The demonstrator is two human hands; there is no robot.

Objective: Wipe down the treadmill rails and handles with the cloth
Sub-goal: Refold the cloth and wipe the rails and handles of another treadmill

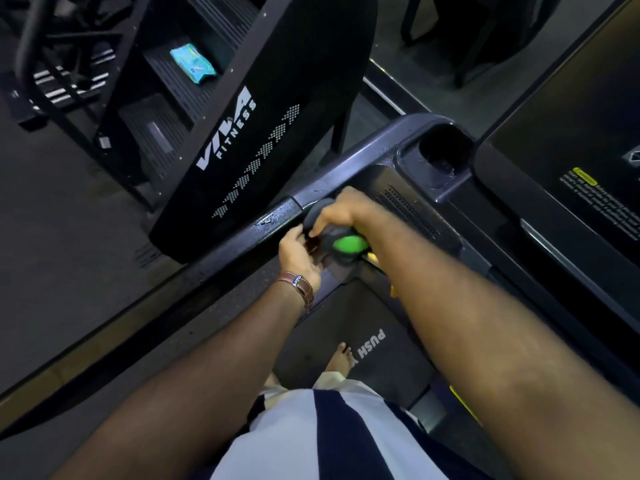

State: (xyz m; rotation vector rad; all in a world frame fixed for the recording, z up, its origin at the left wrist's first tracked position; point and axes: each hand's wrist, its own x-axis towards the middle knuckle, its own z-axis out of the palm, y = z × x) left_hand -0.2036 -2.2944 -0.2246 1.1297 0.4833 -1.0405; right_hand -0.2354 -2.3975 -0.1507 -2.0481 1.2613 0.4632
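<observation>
I stand on the treadmill, facing its left side rail [242, 239], a dark bar that glistens wet just left of my hands. My right hand [341, 211] grips a bunched dark grey cloth [320, 211] with a bright green patch, pressed where the rail meets the short handle [341, 270]. My left hand [298, 252], with a brown strap on the wrist, pinches the cloth's near edge from below. Motion blur hides where the cloth ends and the handle begins.
A black stair machine marked VIVA FITNESS [242, 133] stands close beyond the rail, with a blue wipes pack [192, 64] on one step. To the right are the cup holder [445, 150] and the console screen [571, 126]. My bare foot [341, 358] is on the belt [374, 372].
</observation>
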